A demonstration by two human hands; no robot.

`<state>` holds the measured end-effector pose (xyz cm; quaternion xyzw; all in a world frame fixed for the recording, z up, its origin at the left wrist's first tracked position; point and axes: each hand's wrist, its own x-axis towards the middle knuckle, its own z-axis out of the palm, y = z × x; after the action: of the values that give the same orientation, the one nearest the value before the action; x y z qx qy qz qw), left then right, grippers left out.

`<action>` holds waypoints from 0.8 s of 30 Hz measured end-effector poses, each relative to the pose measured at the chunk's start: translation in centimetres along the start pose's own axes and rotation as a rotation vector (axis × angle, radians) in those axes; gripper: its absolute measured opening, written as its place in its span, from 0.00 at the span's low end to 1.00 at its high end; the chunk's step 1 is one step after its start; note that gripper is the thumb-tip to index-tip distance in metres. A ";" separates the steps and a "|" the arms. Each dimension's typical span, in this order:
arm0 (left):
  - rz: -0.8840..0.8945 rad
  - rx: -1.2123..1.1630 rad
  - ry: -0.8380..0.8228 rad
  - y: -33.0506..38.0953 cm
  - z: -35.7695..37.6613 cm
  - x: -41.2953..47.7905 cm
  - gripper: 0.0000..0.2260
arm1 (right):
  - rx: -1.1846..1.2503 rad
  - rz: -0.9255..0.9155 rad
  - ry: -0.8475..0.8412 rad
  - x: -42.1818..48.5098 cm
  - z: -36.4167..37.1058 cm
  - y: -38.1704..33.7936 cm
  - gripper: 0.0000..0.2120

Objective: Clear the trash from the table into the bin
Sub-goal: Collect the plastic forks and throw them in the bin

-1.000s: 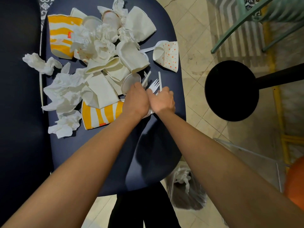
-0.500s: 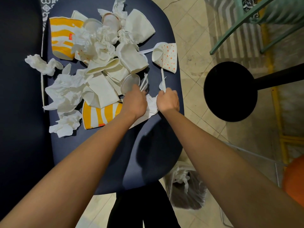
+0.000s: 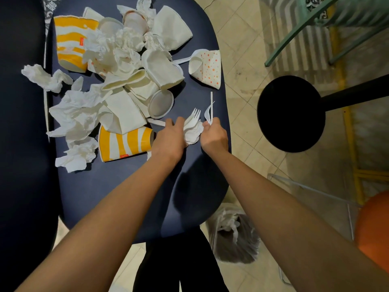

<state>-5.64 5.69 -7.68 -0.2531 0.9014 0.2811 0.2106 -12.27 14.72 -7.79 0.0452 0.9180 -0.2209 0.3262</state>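
Below, dark blue table (image 3: 117, 192) littered; tiled floor (image 3: 248, 39); bin (image 3: 237, 239) alongside.

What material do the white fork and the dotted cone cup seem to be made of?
The white fork looks like thin matte plastic: its tines are uniform, moulded and slightly translucent. The dotted cone cup looks like printed paper, matte, with a rolled overlapping seam and a creased edge. Whether it is coated inside cannot be told.
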 end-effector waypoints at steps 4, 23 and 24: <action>0.084 -0.004 0.035 -0.5 0.7 0.3 0.16 | 0.014 -0.021 -0.014 -0.3 0.4 0.7 0.14; 0.207 -0.345 0.059 0.5 -0.1 -4.6 0.09 | 0.354 -0.080 -0.035 -4.6 0.0 2.4 0.16; 0.228 -0.338 0.059 0.6 -0.1 -4.9 0.10 | 0.410 -0.057 -0.049 -4.9 -0.1 2.7 0.14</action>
<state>-2.15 7.74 -4.77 -0.1893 0.8701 0.4427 0.1058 -7.83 17.48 -5.69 0.0791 0.8464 -0.4135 0.3262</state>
